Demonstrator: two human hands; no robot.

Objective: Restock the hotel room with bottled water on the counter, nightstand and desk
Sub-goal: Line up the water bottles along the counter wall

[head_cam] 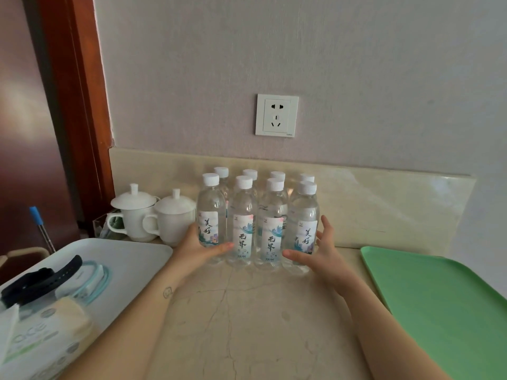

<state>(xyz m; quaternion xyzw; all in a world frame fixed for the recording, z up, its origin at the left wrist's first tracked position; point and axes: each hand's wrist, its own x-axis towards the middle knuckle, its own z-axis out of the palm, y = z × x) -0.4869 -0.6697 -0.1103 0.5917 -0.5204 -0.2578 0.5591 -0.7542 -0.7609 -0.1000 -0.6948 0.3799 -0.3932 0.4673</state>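
Observation:
Several clear water bottles with white caps and pale labels stand upright in two rows on the beige marble counter, close to the back wall. My left hand cups the leftmost front bottle, thumb across its lower front. My right hand is spread beside the rightmost front bottle, thumb under its label and fingers apart at its right side. Neither bottle is lifted.
Two white lidded cups stand left of the bottles. A white tray at the left holds a black band, a packet and tissues. A green tray lies at the right. A wall socket sits above the bottles.

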